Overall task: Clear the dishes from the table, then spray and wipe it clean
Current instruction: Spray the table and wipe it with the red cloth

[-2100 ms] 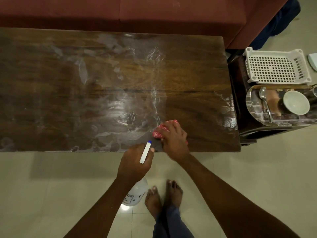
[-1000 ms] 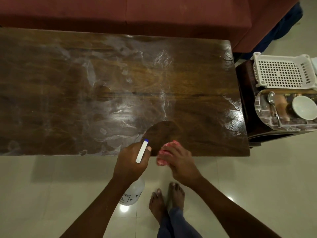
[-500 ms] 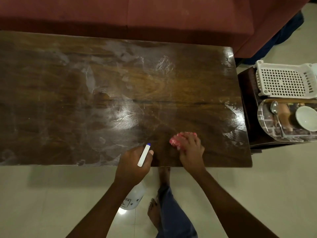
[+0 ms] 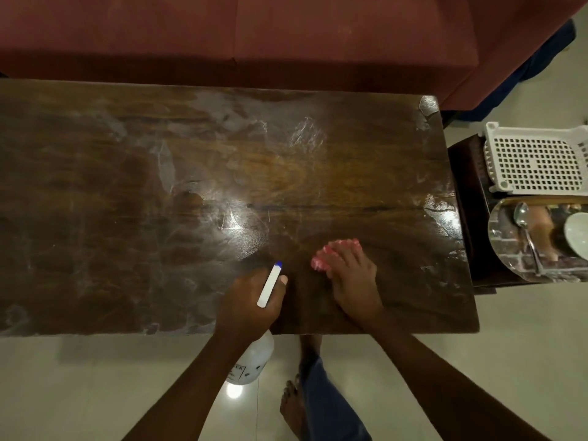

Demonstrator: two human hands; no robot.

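Now the right hand (image 4: 353,278) lies flat on a pink cloth (image 4: 321,259), its fingers straight, and presses it onto the brown worktop (image 4: 127,218) near the front edge. The left hand (image 4: 248,300) is just beside it and grips a spray bottle (image 4: 251,361). The bottle's white body hangs past the front edge. Wet streaks shine on the wood. Off to the right, a spoon (image 4: 525,230) and a white bowl (image 4: 577,233) sit in a clear tray.

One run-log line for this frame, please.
step: wipe | right hand: presses pink cloth on wooden table | left hand: grips spray bottle at near edge
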